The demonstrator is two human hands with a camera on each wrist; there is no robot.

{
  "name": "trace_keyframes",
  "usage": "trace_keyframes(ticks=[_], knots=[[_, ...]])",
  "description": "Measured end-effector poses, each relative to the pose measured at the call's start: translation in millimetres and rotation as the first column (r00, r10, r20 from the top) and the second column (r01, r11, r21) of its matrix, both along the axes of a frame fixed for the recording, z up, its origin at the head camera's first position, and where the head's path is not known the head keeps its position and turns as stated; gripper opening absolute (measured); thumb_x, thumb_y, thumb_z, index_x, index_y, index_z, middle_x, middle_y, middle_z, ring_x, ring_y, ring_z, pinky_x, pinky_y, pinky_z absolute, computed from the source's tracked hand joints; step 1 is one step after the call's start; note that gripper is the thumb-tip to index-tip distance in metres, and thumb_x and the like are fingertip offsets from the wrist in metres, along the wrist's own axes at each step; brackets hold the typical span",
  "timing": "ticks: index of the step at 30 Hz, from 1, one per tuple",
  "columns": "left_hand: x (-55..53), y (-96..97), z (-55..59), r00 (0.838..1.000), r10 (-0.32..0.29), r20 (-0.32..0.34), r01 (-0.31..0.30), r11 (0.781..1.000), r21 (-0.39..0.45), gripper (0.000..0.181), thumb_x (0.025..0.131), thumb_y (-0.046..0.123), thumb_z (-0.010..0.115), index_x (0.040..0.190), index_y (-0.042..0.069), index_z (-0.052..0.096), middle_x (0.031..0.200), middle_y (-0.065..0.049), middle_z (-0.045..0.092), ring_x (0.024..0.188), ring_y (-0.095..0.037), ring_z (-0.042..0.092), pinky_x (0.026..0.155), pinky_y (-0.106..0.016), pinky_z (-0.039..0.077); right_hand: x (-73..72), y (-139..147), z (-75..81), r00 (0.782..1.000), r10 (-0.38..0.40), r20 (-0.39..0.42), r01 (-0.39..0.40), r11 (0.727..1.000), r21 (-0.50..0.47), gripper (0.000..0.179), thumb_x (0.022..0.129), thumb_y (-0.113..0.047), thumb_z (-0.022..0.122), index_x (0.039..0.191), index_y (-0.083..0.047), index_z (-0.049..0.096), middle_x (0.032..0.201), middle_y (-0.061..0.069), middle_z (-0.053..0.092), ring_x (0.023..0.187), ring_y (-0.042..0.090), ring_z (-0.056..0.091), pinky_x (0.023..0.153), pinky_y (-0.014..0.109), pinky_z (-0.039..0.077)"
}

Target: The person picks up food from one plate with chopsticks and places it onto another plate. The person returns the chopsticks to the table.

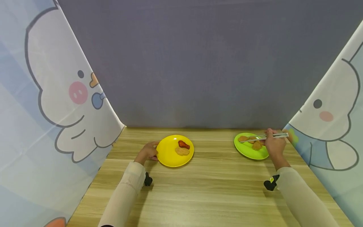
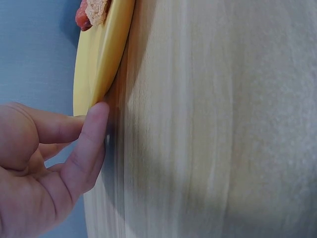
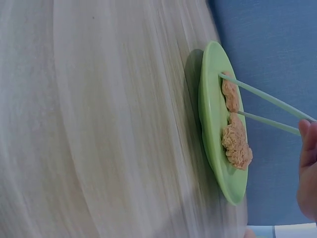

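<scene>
My left hand (image 1: 148, 151) pinches the left rim of a yellow plate (image 1: 167, 153); the left wrist view shows thumb and fingers (image 2: 91, 134) at its edge. On that plate lie a reddish-brown toy-like drumstick (image 1: 183, 144) and a tan fried piece (image 1: 182, 151). My right hand (image 1: 275, 145) holds a pair of pale chopsticks (image 1: 279, 135) over a green plate (image 1: 249, 154). Golden fried pieces (image 1: 257, 145) lie on the green plate. In the right wrist view the chopsticks' tips stand apart, at either end of one fried piece (image 3: 230, 94); whether both touch it I cannot tell.
Both plates stand toward the back of a wood-grain table (image 1: 210, 189), with a stretch of tabletop between them. A grey panel (image 1: 198, 69) rises behind the table. Cartoon-printed sheets (image 1: 56, 126) flank it left and right.
</scene>
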State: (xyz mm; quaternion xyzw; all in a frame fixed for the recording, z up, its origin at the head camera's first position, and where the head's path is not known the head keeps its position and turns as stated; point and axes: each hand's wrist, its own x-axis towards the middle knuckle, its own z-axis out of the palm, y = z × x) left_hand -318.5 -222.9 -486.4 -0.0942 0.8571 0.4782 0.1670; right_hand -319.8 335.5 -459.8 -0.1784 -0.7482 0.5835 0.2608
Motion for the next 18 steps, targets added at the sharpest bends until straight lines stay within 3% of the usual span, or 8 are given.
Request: trace_keyframes(ticks=[6,12,18], knots=[[0.1,0.9,0.1,1.000,-0.008,-0.001,0.008,1.000,0.009,0.075,0.080,-0.014,0.050,0.147,0.017,0.039,0.094,-0.016,0.062,0.066,-0.018,0.062,0.058,-0.031,0.061,5.2,-2.3,5.1,1.000,-0.024,-0.015,0.023,0.999,-0.035,0.034,0.096,-0.038,0.050,0.088,-0.008,0.066,0.048,-0.019,0.056,0.039,0.002,0.059,0.034,0.014,0.045],[1.0,1.0,1.5,1.000,-0.002,-0.009,0.002,1.000,-0.004,0.076,0.078,-0.014,0.050,0.147,0.018,0.040,0.090,-0.015,0.064,0.063,-0.017,0.063,0.057,-0.030,0.061,3.2,0.3,5.0,0.997,-0.042,-0.066,0.039,0.999,-0.036,0.029,0.097,-0.033,0.051,0.083,-0.011,0.064,0.053,-0.017,0.056,0.037,-0.001,0.057,0.035,0.017,0.047],[1.3,0.5,2.7,1.000,0.001,0.001,-0.001,1.000,0.006,0.075,0.079,-0.014,0.051,0.147,0.018,0.040,0.092,-0.016,0.063,0.064,-0.017,0.063,0.058,-0.031,0.061,4.5,-2.6,18.2,0.992,-0.045,-0.119,0.023,0.983,-0.181,0.030,0.096,-0.022,0.051,0.086,0.004,0.062,0.053,-0.009,0.058,0.035,0.007,0.058,0.033,0.022,0.048]])
